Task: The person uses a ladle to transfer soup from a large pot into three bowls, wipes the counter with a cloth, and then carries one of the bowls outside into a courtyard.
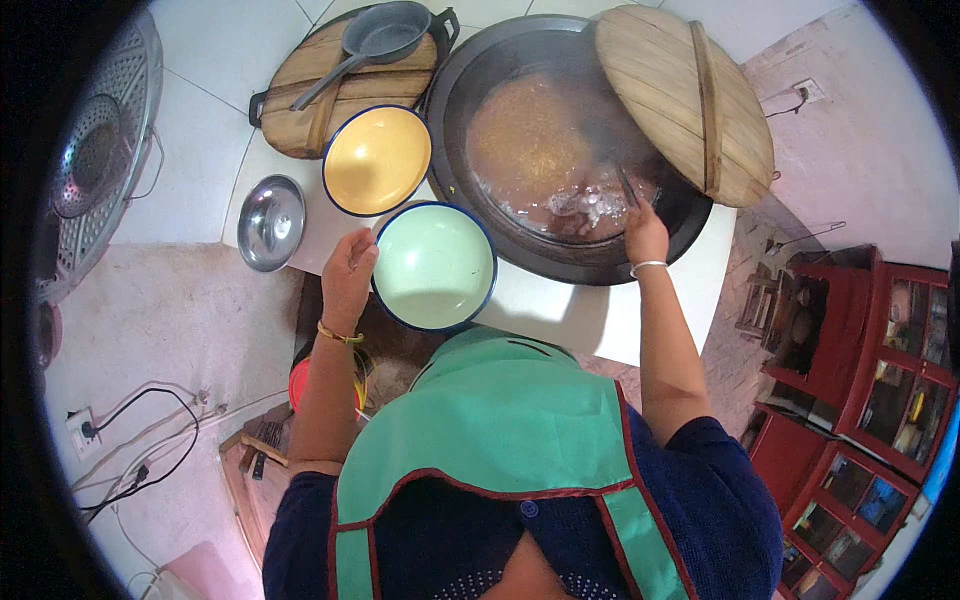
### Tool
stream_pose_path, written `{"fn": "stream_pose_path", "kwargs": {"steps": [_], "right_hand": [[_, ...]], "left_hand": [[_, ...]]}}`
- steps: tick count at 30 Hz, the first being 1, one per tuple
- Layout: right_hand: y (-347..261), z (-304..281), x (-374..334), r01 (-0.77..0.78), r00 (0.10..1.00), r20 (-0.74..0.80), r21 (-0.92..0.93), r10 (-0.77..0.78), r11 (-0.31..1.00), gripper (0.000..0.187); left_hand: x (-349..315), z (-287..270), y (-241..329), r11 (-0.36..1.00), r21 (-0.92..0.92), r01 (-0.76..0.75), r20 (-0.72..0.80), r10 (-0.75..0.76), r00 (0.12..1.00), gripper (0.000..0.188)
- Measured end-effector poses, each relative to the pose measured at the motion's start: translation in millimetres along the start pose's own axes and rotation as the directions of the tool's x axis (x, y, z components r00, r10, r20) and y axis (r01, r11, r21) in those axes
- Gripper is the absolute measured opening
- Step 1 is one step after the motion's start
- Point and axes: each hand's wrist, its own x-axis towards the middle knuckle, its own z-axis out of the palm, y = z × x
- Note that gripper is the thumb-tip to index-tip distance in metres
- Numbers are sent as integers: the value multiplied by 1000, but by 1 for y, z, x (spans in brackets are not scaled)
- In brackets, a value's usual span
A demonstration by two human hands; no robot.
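My right hand (647,238) is closed around the dark handle of a utensil (627,187); its lower end is hidden in the steaming, bubbling brown liquid (530,140). This liquid fills a large black wok (450,150) set in the white counter. My left hand (350,268) is closed at the left rim of a pale green enamel basin (435,265) with a dark blue edge. The basin looks bare inside and reaches past the counter's front edge. Just behind it sits a yellow enamel basin (377,160). Left of my left hand lies a shiny metal bowl (271,222).
A round wooden lid (660,90) leans over the wok's right side. Back left, a grey saucepan (385,35) rests on another wooden lid (300,80). A perforated metal tray (135,130) is at far left, red cabinets (860,370) at right. Cables (190,420) run along the left wall.
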Motion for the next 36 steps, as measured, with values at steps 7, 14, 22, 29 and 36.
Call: {"fn": "stream_pose_path", "kwargs": {"steps": [7,14,22,29,36], "right_hand": [[15,34,-18,-549,835,431,687,341,476,20],[-27,-24,-61,-633,752,534,749,387,197,16],[-74,-63,-83,-545,831,466,792,305,276,19],[-127,-84,-83,-487,873,427,791,236,370,18],[-181,-92,-89,-479,866,497,786,60,392,21]], "left_hand": [[1,5,30,977,-214,-5,272,65,960,29],[-4,34,36,544,-725,423,399,-170,901,29],[-9,18,36,567,-700,435,454,-117,883,28],[-15,1,20,521,-743,421,447,-82,891,30],[-29,-20,-2,475,-777,414,417,-104,903,30]]}}
